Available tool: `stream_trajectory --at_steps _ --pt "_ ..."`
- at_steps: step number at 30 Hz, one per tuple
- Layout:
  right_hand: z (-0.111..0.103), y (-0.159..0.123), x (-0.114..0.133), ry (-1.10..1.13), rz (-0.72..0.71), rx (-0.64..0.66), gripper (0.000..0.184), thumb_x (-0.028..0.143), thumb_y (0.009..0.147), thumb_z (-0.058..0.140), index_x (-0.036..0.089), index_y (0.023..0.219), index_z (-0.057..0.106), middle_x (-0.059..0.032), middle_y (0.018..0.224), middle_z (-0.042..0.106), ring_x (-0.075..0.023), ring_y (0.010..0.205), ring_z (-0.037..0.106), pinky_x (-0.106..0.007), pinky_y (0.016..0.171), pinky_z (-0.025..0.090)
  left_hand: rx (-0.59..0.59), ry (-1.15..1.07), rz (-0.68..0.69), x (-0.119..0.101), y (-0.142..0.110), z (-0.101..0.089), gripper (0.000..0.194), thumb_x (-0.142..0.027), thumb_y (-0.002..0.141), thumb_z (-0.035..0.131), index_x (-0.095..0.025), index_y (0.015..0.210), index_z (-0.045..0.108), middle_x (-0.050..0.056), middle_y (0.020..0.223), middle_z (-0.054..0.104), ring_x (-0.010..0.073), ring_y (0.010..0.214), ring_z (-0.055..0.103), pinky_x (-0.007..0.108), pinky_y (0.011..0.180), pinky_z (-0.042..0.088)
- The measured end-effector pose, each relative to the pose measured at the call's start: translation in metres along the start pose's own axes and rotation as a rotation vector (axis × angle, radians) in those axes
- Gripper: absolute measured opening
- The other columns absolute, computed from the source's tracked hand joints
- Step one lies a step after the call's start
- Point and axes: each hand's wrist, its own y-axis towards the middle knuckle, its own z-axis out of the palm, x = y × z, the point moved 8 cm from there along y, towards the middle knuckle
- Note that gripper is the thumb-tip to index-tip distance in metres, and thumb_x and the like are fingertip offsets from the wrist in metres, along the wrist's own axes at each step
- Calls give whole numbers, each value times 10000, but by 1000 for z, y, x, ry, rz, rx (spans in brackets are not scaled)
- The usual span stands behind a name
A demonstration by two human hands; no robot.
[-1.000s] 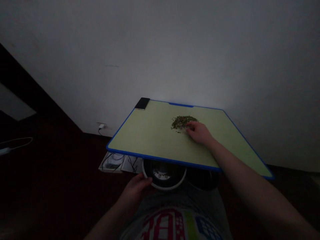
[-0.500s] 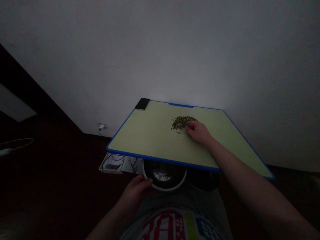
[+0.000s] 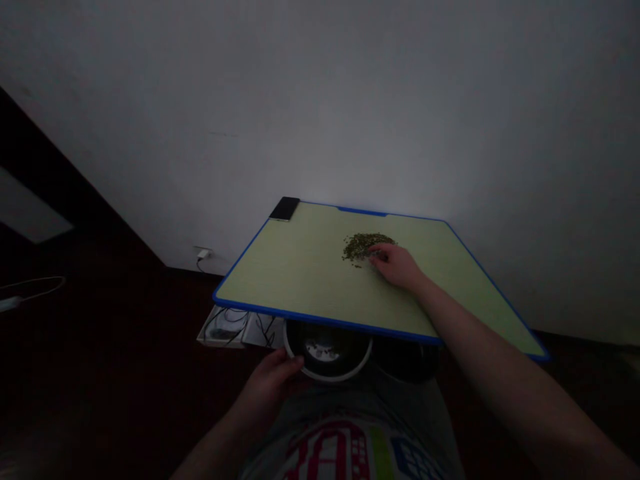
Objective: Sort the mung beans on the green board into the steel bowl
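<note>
A loose pile of small brownish-green dried pieces [image 3: 361,245], too small to name, lies on the pale-yellow tabletop with a blue rim [image 3: 300,280]. My right hand [image 3: 395,263] rests at the pile's near right side with its fingers bent and closed together. Whatever is between the fingertips I cannot make out. Below the table's front edge, my left hand [image 3: 273,380] grips the left rim of a round bowl [image 3: 340,379], pale at the rim and dark inside. Several small bits lie in the bowl, whose far part is hidden under the tabletop.
A dark phone-like slab [image 3: 285,209] lies on the table's back left corner. Boxes with cables [image 3: 225,327] stand under the table's left side. A second dark, round container [image 3: 407,360] is partly hidden beside the bowl. The wall [image 3: 325,120] rises behind the table.
My right hand's fingertips have shifted very slightly at the pile. My left hand stays on the bowl's rim, and the pile looks much the same.
</note>
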Motion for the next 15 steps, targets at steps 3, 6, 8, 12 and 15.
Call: stream_trajectory --at_steps 3,6,8,12,15 --pt "0 0 1 9 0 -2 301 293 793 555 201 1057 667 -3 662 617 -134 595 524 -253 595 380 12 26 17 0 0 -1 244 -220 733 671 -133 961 688 132 1012 746 279 940 683 349 760 527" --pt "-1 0 3 -2 10 -6 305 294 796 556 196 1063 666 -11 682 629 -137 608 532 -256 605 385 6 2 7 1 0 -2 253 -214 718 684 -138 959 689 130 1008 747 288 952 680 366 788 524" --pt "-2 1 5 -15 23 -12 304 291 794 559 192 1061 668 -16 691 636 -140 617 539 -259 614 391 -2 -5 1 0 -1 -2 263 -212 711 688 -139 964 687 131 1021 744 292 969 675 379 814 519" --pt "-3 1 5 -32 31 -24 296 288 793 562 194 1051 671 -17 688 639 -144 621 548 -264 624 402 -3 2 -8 -1 -3 0 272 -228 713 685 -136 969 683 144 1040 738 299 972 674 390 821 517" --pt "-3 1 3 -30 25 -24 302 294 795 559 193 1058 670 -20 688 642 -147 617 552 -265 618 407 11 -14 -9 -2 -4 2 240 -225 724 676 -138 947 686 135 1015 747 287 957 681 387 837 512"
